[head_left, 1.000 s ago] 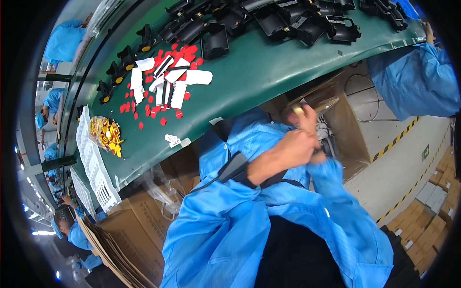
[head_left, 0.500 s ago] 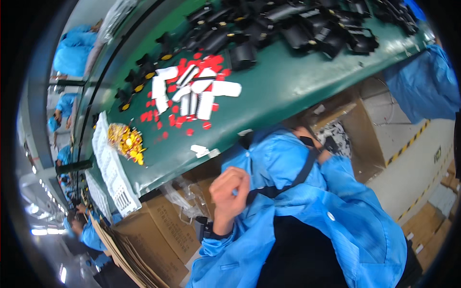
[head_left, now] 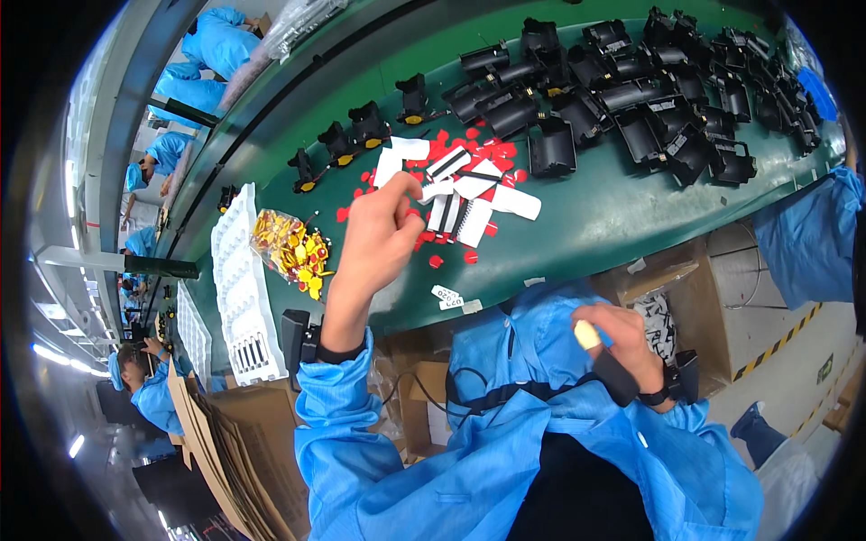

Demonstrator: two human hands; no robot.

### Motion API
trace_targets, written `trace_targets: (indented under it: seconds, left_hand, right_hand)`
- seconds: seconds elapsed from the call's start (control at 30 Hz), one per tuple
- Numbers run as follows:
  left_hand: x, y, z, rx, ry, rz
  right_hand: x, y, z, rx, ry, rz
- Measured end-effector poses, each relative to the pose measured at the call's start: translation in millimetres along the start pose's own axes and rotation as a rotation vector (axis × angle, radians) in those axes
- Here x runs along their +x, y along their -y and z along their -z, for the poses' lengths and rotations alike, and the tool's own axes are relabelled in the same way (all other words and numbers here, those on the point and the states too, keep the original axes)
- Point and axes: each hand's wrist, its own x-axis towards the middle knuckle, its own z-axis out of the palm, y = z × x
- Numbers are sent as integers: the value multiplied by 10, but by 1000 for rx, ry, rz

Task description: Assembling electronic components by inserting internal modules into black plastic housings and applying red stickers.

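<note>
My left hand [head_left: 377, 239] reaches over the green table with its fingers curled together, and whatever is between them is hidden. It is at the near left side of a pile of red pieces [head_left: 436, 261] and white strips [head_left: 516, 203], some with black bands. My right hand [head_left: 631, 341] is in front of my body, below the table edge, fingers bent inward. A pale yellow cover or piece [head_left: 586, 334] shows at one of its fingertips. Against its palm side lies a dark, flat piece [head_left: 614, 377], and I cannot tell whether it is held.
Many black plastic housings [head_left: 552, 149] cover the table's far side. A bag of yellow and red parts [head_left: 293, 248] lies at left beside a white tray [head_left: 242, 288]. Cardboard boxes [head_left: 248, 424] stand below left, an open carton [head_left: 690, 307] at right. A blue sleeve [head_left: 807, 221] is far right.
My left hand has gone from near my chest forward over the table, up to the red and white pile. My right hand has come back from beside the open carton. The whole view has shifted.
</note>
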Motion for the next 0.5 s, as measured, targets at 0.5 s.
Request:
trace_targets:
  seconds: [0.5]
  left_hand:
    - [246, -57, -313, 376, 153, 113]
  right_hand:
    - [2032, 315, -170, -610, 245, 237]
